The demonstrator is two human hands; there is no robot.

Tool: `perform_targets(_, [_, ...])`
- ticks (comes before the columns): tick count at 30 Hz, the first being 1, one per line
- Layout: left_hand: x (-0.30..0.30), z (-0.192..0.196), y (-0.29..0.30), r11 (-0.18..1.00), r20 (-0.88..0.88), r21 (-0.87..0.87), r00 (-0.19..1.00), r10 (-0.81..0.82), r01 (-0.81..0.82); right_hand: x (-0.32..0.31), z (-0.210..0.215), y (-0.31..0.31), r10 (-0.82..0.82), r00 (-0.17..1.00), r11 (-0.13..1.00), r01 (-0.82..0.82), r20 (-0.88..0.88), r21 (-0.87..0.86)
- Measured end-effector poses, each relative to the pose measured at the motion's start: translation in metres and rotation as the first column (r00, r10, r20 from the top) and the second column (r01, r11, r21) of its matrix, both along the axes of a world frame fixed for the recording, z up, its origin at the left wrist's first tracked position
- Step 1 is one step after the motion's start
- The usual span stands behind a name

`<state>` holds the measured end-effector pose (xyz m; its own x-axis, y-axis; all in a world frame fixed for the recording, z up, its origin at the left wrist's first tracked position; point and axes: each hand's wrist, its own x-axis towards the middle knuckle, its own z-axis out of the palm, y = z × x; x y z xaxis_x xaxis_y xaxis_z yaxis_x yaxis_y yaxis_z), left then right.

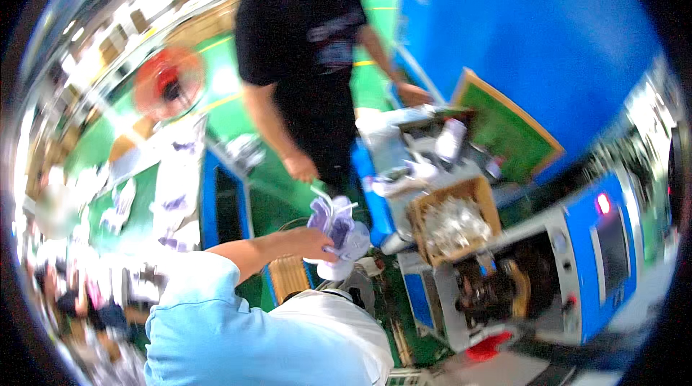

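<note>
My left hand (311,242) reaches forward from a light blue sleeve and grips a bundle of pale purple and white plastic pieces (339,231) with thin white stems sticking up. The bundle hangs in the air in front of me, above a white cloth-covered shape (339,328) low in the picture. My right hand is out of the picture. The whole view is blurred by motion.
A person in a black T-shirt (306,40) stands just beyond the bundle, one hand (299,166) hanging close to it. To the right are a cardboard box of shiny clear material (454,222), a blue and grey machine (577,263), and a green board (504,126). A red fan (169,83) stands far left.
</note>
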<state>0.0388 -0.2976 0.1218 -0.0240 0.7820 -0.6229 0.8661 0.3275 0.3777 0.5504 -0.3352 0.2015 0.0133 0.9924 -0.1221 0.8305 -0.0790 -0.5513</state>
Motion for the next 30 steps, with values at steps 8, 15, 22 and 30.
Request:
perform_targets(8, [-0.127,0.029,-0.247,0.731,-0.295,0.484,0.696,0.654,-0.481,-0.022,-0.025,0.124,0.582,0.804,0.808,-0.556,0.123,-0.196])
perform_targets(15, [-0.248,0.087,-0.396,0.053,-0.559,0.763,-0.616,0.555,-0.644,-0.014,-0.09,0.173,0.648,0.757,0.759,-0.632,0.088,-0.156])
perform_targets(22, [-0.182,-0.024,-0.153,0.304,-0.224,0.704,0.205,0.953,-0.642,-0.06,-0.079,0.18,0.345,0.939,0.884,-0.331,-0.017,-0.331])
perform_targets(30, [-0.038,-0.111,0.203,0.702,0.193,0.49,0.849,0.491,-0.517,-0.106,-0.054,0.168,0.169,0.986,0.913,-0.156,0.003,-0.378])
